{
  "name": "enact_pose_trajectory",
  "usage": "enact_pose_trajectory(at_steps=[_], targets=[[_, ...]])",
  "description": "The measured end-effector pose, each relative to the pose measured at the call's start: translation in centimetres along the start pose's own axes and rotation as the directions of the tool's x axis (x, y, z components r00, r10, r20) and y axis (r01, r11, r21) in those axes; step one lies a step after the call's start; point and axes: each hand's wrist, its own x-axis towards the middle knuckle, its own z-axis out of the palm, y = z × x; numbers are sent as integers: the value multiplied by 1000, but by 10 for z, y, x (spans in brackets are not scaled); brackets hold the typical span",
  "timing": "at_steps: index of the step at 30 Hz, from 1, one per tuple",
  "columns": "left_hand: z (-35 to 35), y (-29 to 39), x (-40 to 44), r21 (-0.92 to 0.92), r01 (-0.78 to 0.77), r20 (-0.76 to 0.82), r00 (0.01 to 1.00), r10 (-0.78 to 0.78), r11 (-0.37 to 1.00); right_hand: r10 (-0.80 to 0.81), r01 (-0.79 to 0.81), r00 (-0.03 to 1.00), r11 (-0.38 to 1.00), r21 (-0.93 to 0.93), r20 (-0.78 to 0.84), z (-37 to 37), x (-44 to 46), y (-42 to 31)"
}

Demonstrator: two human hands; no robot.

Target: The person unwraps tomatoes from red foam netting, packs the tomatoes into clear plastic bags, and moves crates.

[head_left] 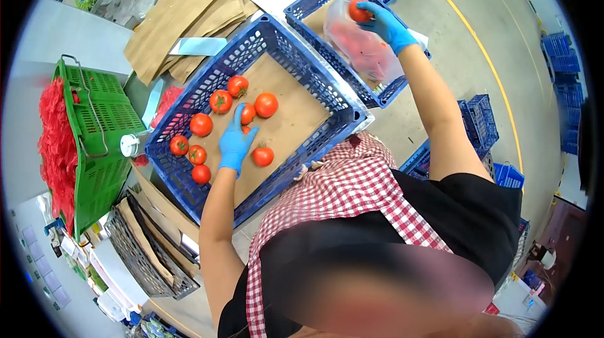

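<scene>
Several red tomatoes [266, 104] lie on brown cardboard in a blue crate [314, 143]. Inside that crate my left hand [235, 144], in a blue glove, reaches down with its fingers over a tomato [248, 113]; another tomato is partly hidden beside the fingers. At the upper right my right hand [389, 27], also gloved in blue, has its fingers round one tomato [360, 10]. It is above a second blue crate [302, 31], where a clear plastic bag [362, 48] full of tomatoes lies.
On the left a green crate [107, 130] holds red netting [55, 149]. Cardboard sheets [170, 20] are stacked behind the tomato crate. A white-capped container [130, 145] is near the crate's left corner. Further blue crates [481, 121] stand on the floor at right.
</scene>
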Motion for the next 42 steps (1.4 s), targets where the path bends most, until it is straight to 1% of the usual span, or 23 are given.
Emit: enact_pose_trajectory(at_steps=[2, 4, 5, 8, 11, 14, 15, 17, 19, 21, 22, 24, 25, 26, 27, 29, 30, 31, 35, 36, 38, 41, 42], targets=[[22, 20, 1, 120, 85, -53, 995, -79, 989, 75, -149, 977, 908, -391, -199, -94, 52, 71], [45, 27, 13, 135, 214, -169, 967, -191, 967, 184, -245, 967, 489, -837, -176, -134, 50, 105], [38, 33, 19, 94, 285, -135, 953, -272, 954, 215, -226, 962, 267, -937, -170, -148, 65, 121], [22, 33, 22, 38, 319, -84, 945, -315, 947, 163, -227, 961, -5, -974, -224, -173, 94, 177], [29, -8, 20, -587, 212, -20, 961, -276, 782, 56, -219, 973, -61, -974, -223, -177, 100, 213], [-16, 69, 3, -899, 226, 104, 942, -320, 375, 273, -243, 939, 97, -965, -209, -183, 104, 214], [-33, 97, -1, -968, 210, 175, 958, -229, 138, 337, -230, 923, 101, -968, -184, -179, 93, 197], [-51, 134, 14, -917, 386, 393, 917, -65, -104, 271, -253, 945, 240, -937, -185, -179, 94, 212], [-46, 198, 53, -920, 376, 373, 926, 46, -110, 84, -238, 971, 282, -929, -224, -179, 100, 241], [-33, 287, 87, -916, 400, 399, 888, 228, 44, 62, -270, 959, 489, -829, -276, -173, 100, 250], [-9, 307, 106, -880, 475, 458, 855, 245, -10, 91, -295, 945, 657, -694, -315, -166, 95, 251], [67, 341, 148, -882, 471, 451, 853, 265, -13, 216, -300, 910, 932, -204, -354, -152, 86, 241], [121, 337, 177, -768, 628, 559, 754, 344, -129, 269, -271, 901, 962, 43, -340, -147, 81, 231], [147, 346, 185, -804, 582, 549, 805, 225, -118, 290, -230, 899, 950, 211, -328, -144, 76, 220], [159, 355, 189, -713, 700, 694, 713, 98, -39, 292, -189, 898, 931, 311, -328, -145, 70, 209], [172, 354, 200, -700, 702, 712, 701, -45, -135, 224, -110, 904, 945, 308, -364, -139, 54, 180], [186, 356, 206, -685, 705, 728, 676, -119, -182, 147, -73, 894, 980, 187, -424, -138, 38, 161], [244, 319, 235, -647, 703, 733, 680, 12, -296, 68, -46, 875, 997, 59, -479, -137, 21, 142], [201, 349, 221, -782, 623, 593, 749, -296, 7, -196, 49, 817, 961, -274, -542, -139, 17, 153], [196, 328, 225, -767, 630, 577, 760, -298, 122, -142, 13, 850, 968, -249, -508, -131, 9, 139], [200, 303, 233, -728, 615, 572, 788, -226, 303, -32, -67, 901, 975, -212, -432, -117, -7, 113], [168, 282, 223, -704, 458, 533, 846, -23, 542, -126, 10, 892, 966, -259, -435, -125, 4, 134], [123, 291, 204, -616, 228, 495, 857, 145, 754, -158, 39, 887, 962, -271, -433, -127, 7, 142]])
